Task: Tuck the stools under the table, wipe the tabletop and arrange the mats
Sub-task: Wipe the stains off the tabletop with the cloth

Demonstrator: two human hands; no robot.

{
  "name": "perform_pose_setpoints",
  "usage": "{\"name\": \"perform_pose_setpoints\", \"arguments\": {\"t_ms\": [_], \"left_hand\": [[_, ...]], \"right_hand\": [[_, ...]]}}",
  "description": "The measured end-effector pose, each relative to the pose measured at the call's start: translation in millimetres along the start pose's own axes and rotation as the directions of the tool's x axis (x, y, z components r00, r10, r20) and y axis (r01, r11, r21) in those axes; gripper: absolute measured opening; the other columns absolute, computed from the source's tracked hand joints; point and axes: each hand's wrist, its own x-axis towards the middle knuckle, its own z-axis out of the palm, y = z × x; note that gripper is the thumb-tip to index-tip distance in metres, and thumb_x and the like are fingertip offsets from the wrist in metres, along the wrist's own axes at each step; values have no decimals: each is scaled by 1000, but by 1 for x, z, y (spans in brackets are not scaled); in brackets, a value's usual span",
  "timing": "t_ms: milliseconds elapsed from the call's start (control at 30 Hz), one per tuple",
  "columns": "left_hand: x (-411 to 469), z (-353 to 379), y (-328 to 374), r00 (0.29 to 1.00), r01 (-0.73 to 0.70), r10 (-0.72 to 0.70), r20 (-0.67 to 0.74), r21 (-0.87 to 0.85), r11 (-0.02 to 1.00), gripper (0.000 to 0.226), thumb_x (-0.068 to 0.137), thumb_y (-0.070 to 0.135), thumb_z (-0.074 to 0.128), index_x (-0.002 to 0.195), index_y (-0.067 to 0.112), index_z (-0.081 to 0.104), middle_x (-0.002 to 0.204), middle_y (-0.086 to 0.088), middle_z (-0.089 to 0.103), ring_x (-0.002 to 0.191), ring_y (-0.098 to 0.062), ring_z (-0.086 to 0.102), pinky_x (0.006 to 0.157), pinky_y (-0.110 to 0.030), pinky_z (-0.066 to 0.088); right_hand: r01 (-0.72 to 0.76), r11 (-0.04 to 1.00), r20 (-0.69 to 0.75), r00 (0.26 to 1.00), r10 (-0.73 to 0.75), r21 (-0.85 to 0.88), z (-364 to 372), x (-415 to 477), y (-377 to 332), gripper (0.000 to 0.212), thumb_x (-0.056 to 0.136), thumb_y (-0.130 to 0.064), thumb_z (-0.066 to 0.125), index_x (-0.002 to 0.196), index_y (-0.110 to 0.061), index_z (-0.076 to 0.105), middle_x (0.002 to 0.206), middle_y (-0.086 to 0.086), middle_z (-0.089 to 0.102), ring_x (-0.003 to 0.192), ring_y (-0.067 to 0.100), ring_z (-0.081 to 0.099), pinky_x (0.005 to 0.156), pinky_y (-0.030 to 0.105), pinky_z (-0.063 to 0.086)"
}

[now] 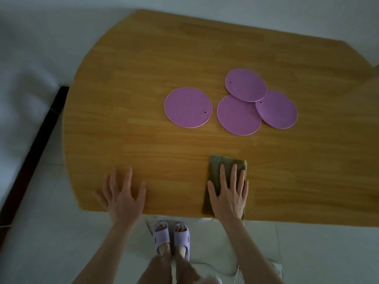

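Four purple mats (pixel 188 107) lie mid-table, three overlapping, as my right hand (pixel 228 194) presses flat, fingers straight, on the green cloth (pixel 214 167) at the near edge; left hand (pixel 123 194) spread over the tabletop (pixel 133 78). I'd sweep long overlapping strokes, lifting mats aside. Stools: out of sight.

no readable text, labels, brands or numbers anywhere, none on the mats (pixel 188 107), the cloth (pixel 226 163) or the surface (pixel 143 68)
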Motion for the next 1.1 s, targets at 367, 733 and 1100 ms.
{"name": "perform_pose_setpoints", "arguments": {"t_ms": [367,733,1100], "left_hand": [[4,-5,-19,999,-3,3,39,-2,1000,73,75,70,26,139,38,39,155,-3,20,142,-23,8,114,-52,-4],[13,-17,-43,996,-86,87,7,-73,994,64,80,61,35,133,29,50,149,-10,34,137,-28,21,111,-59,8],[70,-48,-113,952,-298,299,64,-27,954,62,82,56,37,130,21,55,144,-15,38,133,-34,27,106,-56,30]], "right_hand": [[223,975,80,972,-221,-17,8,17,-74,71,88,-66,10,151,-33,7,161,2,0,147,28,-4,116,43,-6],[267,963,57,963,-265,-30,17,18,-151,70,88,-64,18,150,-31,24,159,6,14,146,33,9,117,49,10],[247,968,83,965,-249,37,34,-16,-238,68,90,-63,17,151,-32,17,160,5,7,147,32,0,117,47,0]]}}
